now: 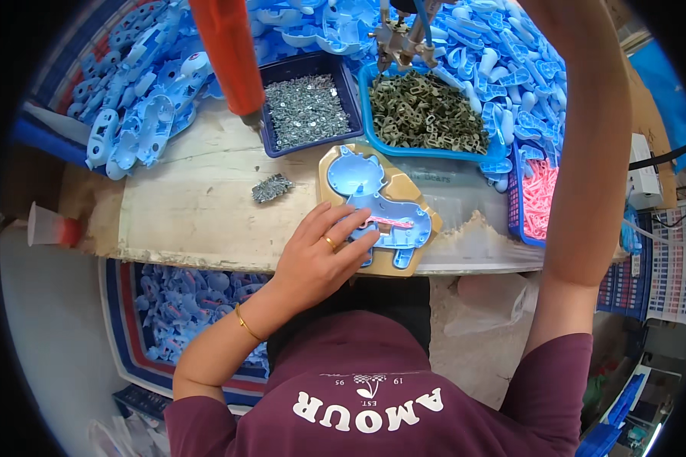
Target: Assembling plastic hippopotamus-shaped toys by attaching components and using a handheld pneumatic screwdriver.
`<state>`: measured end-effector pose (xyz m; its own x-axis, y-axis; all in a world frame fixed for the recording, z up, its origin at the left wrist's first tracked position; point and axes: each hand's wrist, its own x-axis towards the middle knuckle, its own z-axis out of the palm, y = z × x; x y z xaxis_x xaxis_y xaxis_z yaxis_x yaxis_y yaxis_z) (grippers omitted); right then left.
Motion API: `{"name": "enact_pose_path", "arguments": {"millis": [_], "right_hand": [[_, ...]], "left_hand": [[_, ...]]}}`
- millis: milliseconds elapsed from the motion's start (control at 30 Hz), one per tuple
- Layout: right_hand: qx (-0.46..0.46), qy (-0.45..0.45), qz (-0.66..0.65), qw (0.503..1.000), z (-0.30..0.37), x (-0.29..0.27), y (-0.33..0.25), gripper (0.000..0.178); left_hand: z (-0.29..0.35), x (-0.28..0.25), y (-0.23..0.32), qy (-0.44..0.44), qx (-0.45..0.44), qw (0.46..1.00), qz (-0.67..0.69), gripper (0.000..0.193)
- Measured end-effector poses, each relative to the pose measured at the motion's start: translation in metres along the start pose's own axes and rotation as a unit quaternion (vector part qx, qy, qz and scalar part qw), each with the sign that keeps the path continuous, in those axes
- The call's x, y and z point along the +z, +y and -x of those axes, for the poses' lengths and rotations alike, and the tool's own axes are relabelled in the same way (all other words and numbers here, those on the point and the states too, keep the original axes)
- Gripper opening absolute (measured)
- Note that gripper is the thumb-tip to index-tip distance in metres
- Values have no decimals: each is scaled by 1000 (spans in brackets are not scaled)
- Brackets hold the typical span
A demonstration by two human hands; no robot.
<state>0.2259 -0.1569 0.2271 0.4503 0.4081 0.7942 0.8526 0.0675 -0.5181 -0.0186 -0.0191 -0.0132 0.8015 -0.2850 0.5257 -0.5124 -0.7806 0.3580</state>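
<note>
1. Steadying the pale blue, animal-shaped plastic shell half (389, 204) appears to be the step in hand; it lies hollow side up in a shaped tan holder (402, 185) at the tabletop's (198, 206) near edge.
2. Its look: glossy, with a round head section at upper left, small raised posts inside the body and short legs toward the person. A slim pink plastic strip (396, 222) lies across the body cavity.
3. Of the hands, the left hand (320, 247) has its fingers loosely spread over the shell's left side, tips near the strip. Its thumb is hidden, so I cannot tell whether it pinches anything.
4. The right forearm (598, 152) rises past the top edge; its hand is out of sight, so its state is unknown.
5. Judging from this, the next move calls for the shell and strip to stay seated.
6. Beyond the holder stand a dark blue plastic tray (309, 145) of silver screws and a light blue tray (434, 154) of olive metal clips; an orange-red cylindrical tool (229, 53) hangs to the left.
</note>
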Motion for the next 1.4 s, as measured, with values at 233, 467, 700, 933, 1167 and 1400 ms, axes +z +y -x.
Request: {"name": "enact_pose_path", "arguments": {"millis": [233,467,700,933,1167,1400], "right_hand": [[110,-78,-153,979,25,22,-46,54],[220,69,-218,948,75,57,-71,68],[227,102,-195,949,89,64,-69,58],[281,105,-165,939,81,69,-91,54],[-383,-39,149,911,46,15,-12,19],[172,119,-130,969,81,57,-77,12]], "left_hand": [[1,-1,0,-30,-23,999,-1,51],[2,1,-2,-51,-29,998,-16,45],[2,6,-2,-45,-28,998,-22,41],[3,3,-1,-60,-32,997,-32,38],[-10,-8,-7,-56,-28,998,8,31],[-30,-11,-22,8,-39,997,70,19]]}}
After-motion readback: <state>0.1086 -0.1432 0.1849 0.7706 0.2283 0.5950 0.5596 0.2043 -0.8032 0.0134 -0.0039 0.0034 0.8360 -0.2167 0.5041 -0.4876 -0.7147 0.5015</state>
